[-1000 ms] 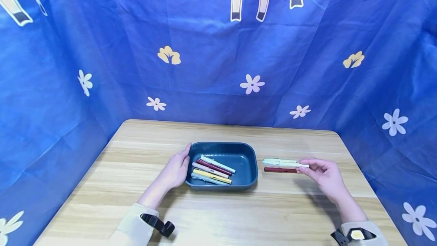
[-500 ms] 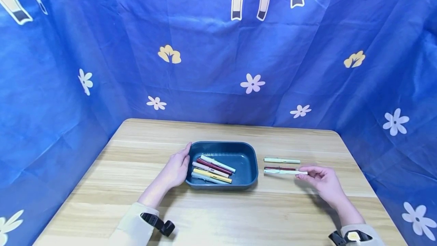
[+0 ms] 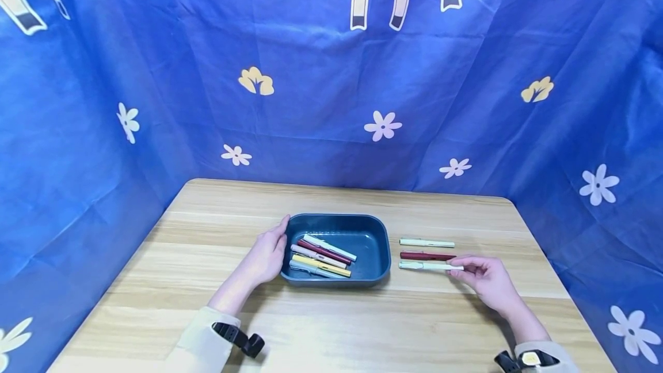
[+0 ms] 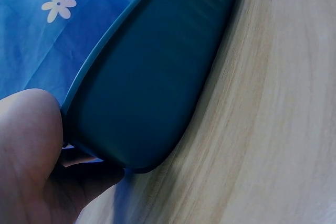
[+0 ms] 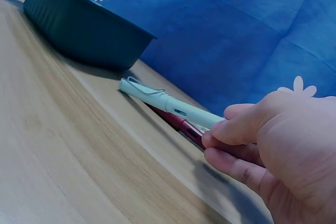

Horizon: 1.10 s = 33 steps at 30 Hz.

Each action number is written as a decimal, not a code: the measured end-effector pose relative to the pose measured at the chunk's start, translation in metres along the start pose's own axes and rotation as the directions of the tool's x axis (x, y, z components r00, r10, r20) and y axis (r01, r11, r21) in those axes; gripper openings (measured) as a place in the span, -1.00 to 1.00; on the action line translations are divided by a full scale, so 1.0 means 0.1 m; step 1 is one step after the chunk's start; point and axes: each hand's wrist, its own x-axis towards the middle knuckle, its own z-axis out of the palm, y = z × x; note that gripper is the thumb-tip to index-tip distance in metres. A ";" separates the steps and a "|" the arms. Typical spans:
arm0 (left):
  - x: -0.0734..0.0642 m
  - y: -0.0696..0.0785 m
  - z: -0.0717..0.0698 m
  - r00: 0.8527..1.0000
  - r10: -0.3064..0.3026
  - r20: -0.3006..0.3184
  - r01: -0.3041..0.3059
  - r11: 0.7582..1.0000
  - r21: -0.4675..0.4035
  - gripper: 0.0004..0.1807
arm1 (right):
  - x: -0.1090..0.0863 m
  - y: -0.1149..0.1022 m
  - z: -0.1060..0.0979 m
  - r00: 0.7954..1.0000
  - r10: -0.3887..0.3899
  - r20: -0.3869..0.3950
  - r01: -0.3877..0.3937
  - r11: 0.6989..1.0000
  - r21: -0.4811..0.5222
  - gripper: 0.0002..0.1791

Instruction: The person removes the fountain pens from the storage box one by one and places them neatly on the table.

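Observation:
My right hand pinches the end of a pale mint pen between thumb and fingers. In the right wrist view this mint pen shows a wire clip and an ink window; it looks slightly raised off the table. Just beyond it lies a dark red pen, and farther back a pale green pen, all roughly parallel. At the left end of a dark teal box, my left hand rests its fingers against the wall and rim.
Inside the box, several pens lie toward the left, including a yellow pen, a pink pen and a grey-blue pen. The wooden table ends at a blue patterned curtain behind.
My right hand has moved the mint pen toward the near side, past the dark red pen. The pale green and red pens now lie apart behind it. The left hand and box stay put.

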 end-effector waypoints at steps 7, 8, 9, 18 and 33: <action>0.00 0.02 -0.02 1.000 -0.007 -0.001 0.007 1.000 0.001 -0.44 | 0.03 0.00 0.00 1.000 -0.015 0.003 0.015 0.995 -0.097 -0.81; 0.00 0.02 -0.02 1.000 -0.006 -0.001 0.006 1.000 0.002 -0.44 | 0.02 0.00 0.00 1.000 -0.022 0.003 0.023 0.994 -0.106 -0.82; 0.00 0.02 -0.02 1.000 -0.004 -0.001 0.004 1.000 0.003 -0.44 | 0.02 -0.03 0.01 1.000 -0.018 -0.001 0.018 0.993 -0.120 -0.82; 0.00 0.02 -0.02 1.000 -0.009 -0.002 0.009 1.000 0.000 -0.44 | 0.02 -0.10 0.05 0.999 -0.040 0.005 0.040 0.970 -0.239 -0.82; 0.00 0.00 0.00 1.000 -0.013 -0.001 0.013 1.000 -0.008 -0.43 | 0.05 0.04 0.04 0.997 -0.078 0.008 0.075 0.933 -0.351 -0.78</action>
